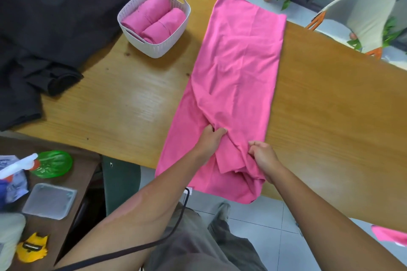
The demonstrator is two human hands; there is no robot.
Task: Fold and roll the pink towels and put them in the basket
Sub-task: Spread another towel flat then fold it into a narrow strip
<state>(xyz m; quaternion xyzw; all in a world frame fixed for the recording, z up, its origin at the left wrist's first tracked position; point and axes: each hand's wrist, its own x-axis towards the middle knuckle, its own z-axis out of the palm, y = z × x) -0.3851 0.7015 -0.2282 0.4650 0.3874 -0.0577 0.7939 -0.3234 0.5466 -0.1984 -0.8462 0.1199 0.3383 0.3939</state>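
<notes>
- Worktop (123,103): long wooden surface; it carries everything I list below except the side items.
- Dark cloth (44,28): a black heap over the worktop's far left corner. I take it as no part of the task.
- Towel (240,68): pink, lying lengthwise across the worktop, already folded into a long strip, creased. Its near end hangs over the worktop's edge and is bunched. I judge the fold is being straightened or the roll is about to start from this end; no roll is formed yet.
- Basket (154,50): pale, perforated, with handles, left of the towel and well apart from it. It holds two rolled towels (154,20) side by side, so I count two done. There looks to be room for one more.
- Left hand (211,138): fingers curled, pinching a ridge of towel near its near end.
- Right hand (264,156): fingers curled tight on the bunched near corner of the towel.
- Pink scrap (389,235): at the lower right edge, possibly another towel waiting; I cannot tell.
- Left to do: roll this towel, then place it in the basket.
</notes>
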